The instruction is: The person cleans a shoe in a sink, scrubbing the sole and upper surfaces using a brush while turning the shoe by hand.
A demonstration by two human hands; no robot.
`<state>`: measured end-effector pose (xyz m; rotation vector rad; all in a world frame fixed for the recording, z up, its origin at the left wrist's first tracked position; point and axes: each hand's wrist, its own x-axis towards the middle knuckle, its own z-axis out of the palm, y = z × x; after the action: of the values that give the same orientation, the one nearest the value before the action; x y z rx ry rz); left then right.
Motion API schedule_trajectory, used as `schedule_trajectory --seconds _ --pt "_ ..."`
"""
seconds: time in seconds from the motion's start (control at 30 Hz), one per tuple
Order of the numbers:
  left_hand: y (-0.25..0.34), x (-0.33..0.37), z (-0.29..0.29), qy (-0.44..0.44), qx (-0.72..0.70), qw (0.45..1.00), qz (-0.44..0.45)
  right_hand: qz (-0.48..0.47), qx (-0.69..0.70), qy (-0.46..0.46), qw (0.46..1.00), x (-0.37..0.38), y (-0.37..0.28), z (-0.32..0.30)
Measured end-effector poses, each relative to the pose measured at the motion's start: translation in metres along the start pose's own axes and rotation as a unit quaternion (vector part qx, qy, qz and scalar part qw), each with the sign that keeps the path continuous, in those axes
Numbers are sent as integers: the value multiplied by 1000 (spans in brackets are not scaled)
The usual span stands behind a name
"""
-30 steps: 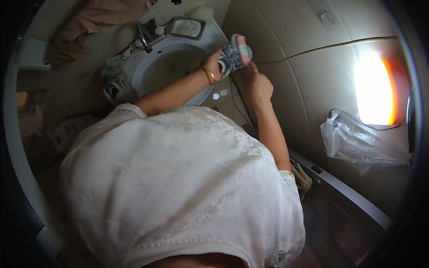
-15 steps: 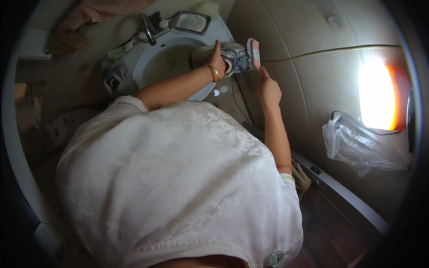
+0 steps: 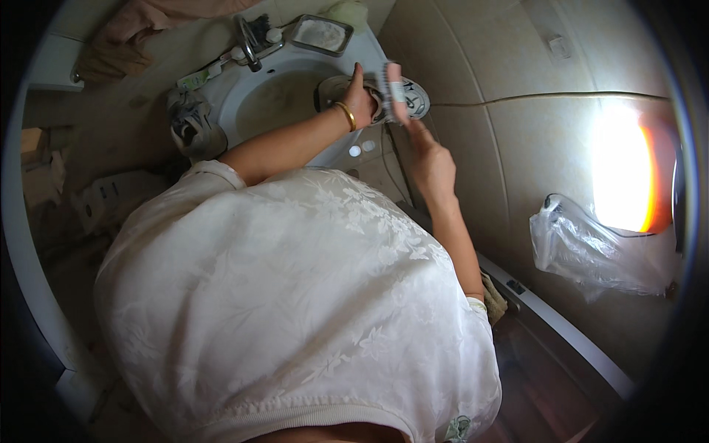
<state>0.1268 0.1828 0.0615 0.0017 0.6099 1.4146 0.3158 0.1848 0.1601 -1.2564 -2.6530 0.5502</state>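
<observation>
A grey-and-white sneaker is held over the right rim of the washbasin. My left hand, with a gold bangle at the wrist, grips it at the opening; the thumb stands up and the other fingers are partly hidden. In my right hand is a pink-backed scrubbing brush, its bristles facing left over the shoe, somewhat smeared by motion. Whether the bristles touch the shoe I cannot tell. The second sneaker rests at the basin's left side.
Cloudy water lies in the basin below a metal faucet. A metal tray with white contents sits on the back rim. At right, a bright lamp and a clear plastic bag are by the tiled wall.
The sneaker has turned in my left hand, so a white, dark-patterned surface now shows instead of laces. My right hand has brought the brush left and over the shoe.
</observation>
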Motion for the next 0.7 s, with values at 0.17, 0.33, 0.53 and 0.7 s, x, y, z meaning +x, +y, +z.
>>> schedule_trajectory --seconds 0.17,0.33,0.53,0.7 --pt "8 6 -5 6 -41 998 -37 -11 -80 17 997 -27 6 30" --pt "19 3 4 -24 -80 994 -66 33 -79 -7 996 -38 41 13" --pt "28 8 3 53 -28 998 -21 -14 -10 22 1000 -18 -11 33" --pt "34 27 -22 77 -52 994 -59 121 -92 -43 987 -39 71 35"
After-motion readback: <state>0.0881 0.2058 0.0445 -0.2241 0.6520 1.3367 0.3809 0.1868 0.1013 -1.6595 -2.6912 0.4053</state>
